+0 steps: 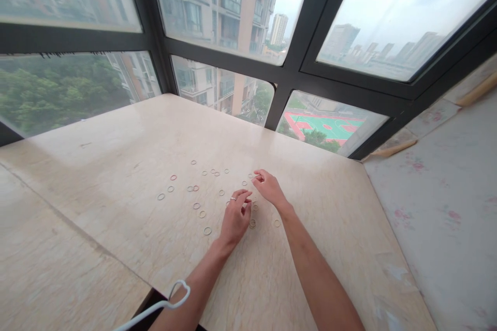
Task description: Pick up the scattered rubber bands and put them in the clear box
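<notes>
Many thin, small loops that look like elastic bands lie scattered over the pale marbled surface. My left hand (236, 217), with a ring on one finger, rests low among them, its fingers loosely bent and a gap showing beside the thumb. Close to its fingertips are a yellowish band (255, 208) and an overlapping pair of bands (252, 224). Slightly farther off, my right hand (268, 189) has its fingers curled in towards the thumb, beside a pale band (250, 176). Whatever its fingertips hold is too small to make out. A green band (207, 230) lies left of my left wrist.
More bands, such as a red one (173, 178), lie to the left. Dark window frames (285, 80) border the surface at the back, and a flowered wall (438, 222) stands on the right. A white cable-like loop (180, 295) shows near my left forearm.
</notes>
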Tool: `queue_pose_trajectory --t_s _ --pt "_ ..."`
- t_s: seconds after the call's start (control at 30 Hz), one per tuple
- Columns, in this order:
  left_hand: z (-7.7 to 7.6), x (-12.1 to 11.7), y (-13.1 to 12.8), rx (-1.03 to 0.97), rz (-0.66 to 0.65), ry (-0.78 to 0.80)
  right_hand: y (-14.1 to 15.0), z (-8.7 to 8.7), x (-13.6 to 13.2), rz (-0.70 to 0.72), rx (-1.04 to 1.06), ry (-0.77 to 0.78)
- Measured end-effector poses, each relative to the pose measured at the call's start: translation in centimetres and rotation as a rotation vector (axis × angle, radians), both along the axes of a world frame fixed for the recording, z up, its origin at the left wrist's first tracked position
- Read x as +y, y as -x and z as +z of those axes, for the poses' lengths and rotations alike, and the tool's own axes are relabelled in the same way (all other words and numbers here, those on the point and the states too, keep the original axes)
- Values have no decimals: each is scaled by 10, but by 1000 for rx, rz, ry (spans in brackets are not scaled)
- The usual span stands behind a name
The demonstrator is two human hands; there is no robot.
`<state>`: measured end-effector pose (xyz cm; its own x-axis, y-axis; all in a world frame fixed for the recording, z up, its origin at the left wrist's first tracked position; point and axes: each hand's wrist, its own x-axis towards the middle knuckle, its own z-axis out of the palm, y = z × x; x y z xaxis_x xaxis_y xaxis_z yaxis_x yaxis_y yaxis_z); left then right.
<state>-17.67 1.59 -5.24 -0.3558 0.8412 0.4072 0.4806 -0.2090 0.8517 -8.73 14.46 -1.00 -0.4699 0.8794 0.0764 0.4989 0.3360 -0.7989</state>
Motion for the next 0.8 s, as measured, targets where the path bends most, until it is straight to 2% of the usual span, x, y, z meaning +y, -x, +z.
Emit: queue_pose_trajectory --t_s 0.1,0.27,0.47,0.6,0.7,0.8 --pt "0 1 0 3 25 0 4 -6 3 65 -34 -5" --pt "3 1 0 19 58 12 -7 -9 4 46 -47 -59" --pt "11 1 1 -11 123 8 -34 6 -5 190 -141 -74" --pt "17 -1 2 -20 203 -23 -37 11 -11 331 -234 -57" --pt "19 -2 2 -7 255 -58 -33 11 -11 317 -292 -80" --pt "18 -3 2 -5 252 -60 -33 16 -11 258 -320 -117"
